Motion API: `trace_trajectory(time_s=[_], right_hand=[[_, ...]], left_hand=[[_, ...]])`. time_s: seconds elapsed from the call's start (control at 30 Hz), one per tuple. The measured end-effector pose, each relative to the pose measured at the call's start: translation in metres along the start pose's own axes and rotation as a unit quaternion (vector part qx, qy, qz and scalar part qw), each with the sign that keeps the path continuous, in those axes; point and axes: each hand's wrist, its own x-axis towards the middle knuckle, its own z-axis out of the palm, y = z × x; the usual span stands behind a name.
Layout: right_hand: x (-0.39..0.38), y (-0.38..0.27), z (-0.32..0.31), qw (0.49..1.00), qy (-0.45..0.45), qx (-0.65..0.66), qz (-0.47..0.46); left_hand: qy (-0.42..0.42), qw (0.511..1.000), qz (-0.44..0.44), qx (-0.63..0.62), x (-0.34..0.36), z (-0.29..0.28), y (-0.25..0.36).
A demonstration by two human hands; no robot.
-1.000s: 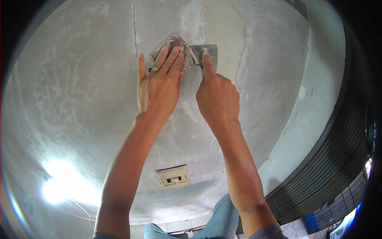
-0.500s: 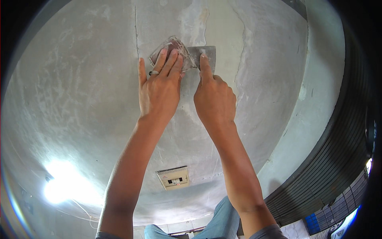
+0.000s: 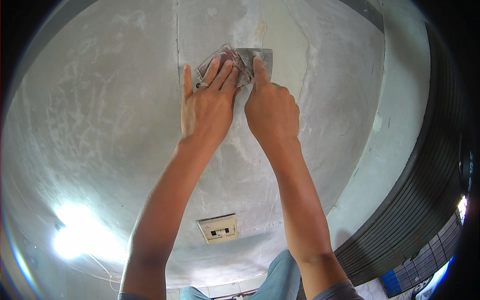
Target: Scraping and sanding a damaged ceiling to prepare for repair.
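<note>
Both my arms reach up to a grey plastered wall (image 3: 130,130). My right hand (image 3: 272,110) is closed round the hidden handle of a putty knife, its index finger stretched along the flat grey metal blade (image 3: 265,65). Close on its left, my left hand (image 3: 209,107), wearing a ring, holds a reddish-brown, putty-crusted plate (image 3: 226,56). Three of its fingers lie flat over the plate, the little finger sticks out to the side, and the thumb is hidden. Plate and blade meet or overlap at their edges; whether they touch the wall, I cannot tell.
Below my hands a cream wall switch plate (image 3: 218,229) sits in the wall. A bright lamp (image 3: 82,232) with a cable glows at lower left. On the right stand a pale pillar (image 3: 395,115) and a dark ribbed shutter (image 3: 425,165). A thin crack (image 3: 178,45) runs up the wall.
Both hands have shifted slightly upward in the picture, the left one also to the right, with the plate and the putty knife still together. The grip of each hand looks the same.
</note>
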Motion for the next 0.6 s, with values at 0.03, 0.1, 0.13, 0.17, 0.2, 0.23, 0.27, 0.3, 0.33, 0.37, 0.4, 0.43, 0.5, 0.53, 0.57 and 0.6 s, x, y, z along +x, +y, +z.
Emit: trace_trajectory(time_s=[0.03, 0.1, 0.13, 0.17, 0.2, 0.23, 0.27, 0.3, 0.33, 0.37, 0.4, 0.43, 0.5, 0.53, 0.57, 0.6], right_hand=[[-0.004, 0.002, 0.002, 1.000, -0.001, 0.001, -0.001], [-0.014, 0.008, 0.009, 1.000, -0.001, -0.002, -0.009], [-0.011, 0.010, 0.009, 1.000, 0.003, -0.002, -0.011], [-0.007, 0.012, 0.010, 1.000, -0.001, 0.004, -0.017], [-0.003, 0.013, 0.009, 1.000, -0.005, 0.010, -0.023], [0.003, 0.010, 0.006, 1.000, -0.005, 0.009, -0.022], [0.013, 0.007, 0.000, 0.999, 0.009, 0.021, -0.029], [0.018, 0.006, -0.004, 0.999, 0.022, 0.033, -0.035], [0.015, 0.007, -0.003, 0.999, 0.019, 0.033, -0.035], [0.010, 0.009, -0.002, 0.999, 0.020, 0.023, -0.036], [0.005, 0.010, 0.000, 0.999, 0.022, 0.013, -0.038], [0.001, 0.010, 0.001, 0.999, 0.022, 0.014, -0.040], [-0.004, 0.009, 0.004, 0.999, -0.033, 0.019, -0.017], [0.001, 0.010, 0.002, 0.999, -0.030, 0.016, -0.017], [0.010, 0.010, 0.000, 0.999, 0.002, 0.015, -0.030], [0.016, 0.010, -0.001, 0.998, 0.035, 0.014, -0.044]], left_hand=[[-0.006, 1.000, 0.001, 0.005, 0.001, -0.002, -0.001], [-0.013, 1.000, -0.001, 0.009, -0.013, 0.000, 0.001], [-0.015, 1.000, 0.001, 0.009, -0.016, 0.002, 0.002], [-0.010, 1.000, 0.002, 0.010, -0.017, 0.002, 0.002], [-0.012, 1.000, 0.001, 0.005, -0.017, 0.003, 0.001], [-0.018, 1.000, 0.001, -0.003, -0.018, 0.000, 0.001], [-0.018, 1.000, 0.001, -0.005, -0.015, -0.001, 0.002], [-0.018, 1.000, -0.001, -0.009, -0.012, -0.003, 0.003], [-0.020, 1.000, -0.005, -0.012, -0.013, -0.005, 0.003], [-0.023, 1.000, -0.007, -0.013, -0.015, -0.005, 0.002], [-0.030, 0.999, -0.011, -0.013, -0.017, -0.005, 0.002], [-0.033, 0.999, -0.016, -0.010, -0.017, -0.005, 0.001], [-0.018, 1.000, -0.005, 0.003, -0.018, 0.002, -0.003], [-0.004, 1.000, 0.008, 0.010, -0.014, 0.002, -0.001], [0.000, 1.000, 0.009, 0.007, -0.006, 0.003, 0.000], [0.010, 1.000, 0.012, 0.006, 0.003, 0.005, 0.000]])
